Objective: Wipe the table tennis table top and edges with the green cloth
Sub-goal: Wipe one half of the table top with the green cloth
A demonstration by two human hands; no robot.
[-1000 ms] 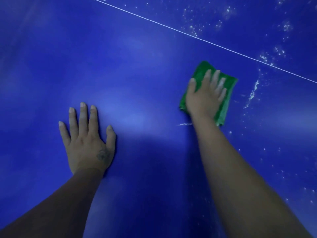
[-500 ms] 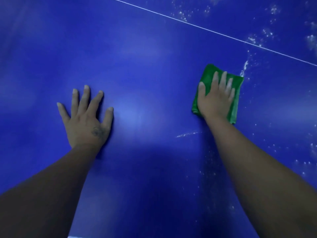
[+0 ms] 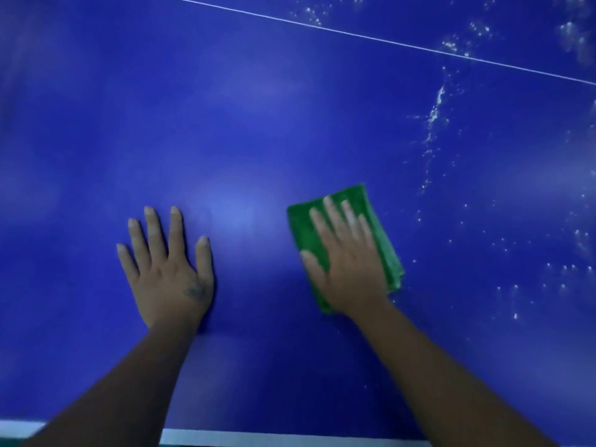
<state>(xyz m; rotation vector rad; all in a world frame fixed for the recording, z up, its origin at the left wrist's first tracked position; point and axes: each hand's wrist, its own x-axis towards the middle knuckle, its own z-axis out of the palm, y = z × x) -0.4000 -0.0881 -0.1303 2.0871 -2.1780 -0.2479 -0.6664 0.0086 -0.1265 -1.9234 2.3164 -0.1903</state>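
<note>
Nearest to us, the white edge band (image 3: 274, 436) of the table runs along the bottom of the view, crossed by both bare forearms. Just beyond it lies the blue table top (image 3: 258, 130), which fills nearly the whole field.

The left hand (image 3: 167, 275) lies palm down on the bare surface, its fingers straight and spread, gripping nothing. A small dark mark shows on its back near the thumb.

Beside it, and apart from it, the right hand (image 3: 348, 269) presses flat on the green cloth (image 3: 303, 230). Its fingers are extended and lie close together on top of the fabric; we see no finger curled round an edge. The cloth is folded into a rough rectangle and lies flat on the table top, close to the near edge, showing past the fingertips and on both sides of the hand.

Farther out, to the right, we see a streak of white droplets (image 3: 435, 114) and scattered specks on the surface. Farthest away, a thin white line (image 3: 354, 35) crosses the table obliquely, with more specks beyond it.
</note>
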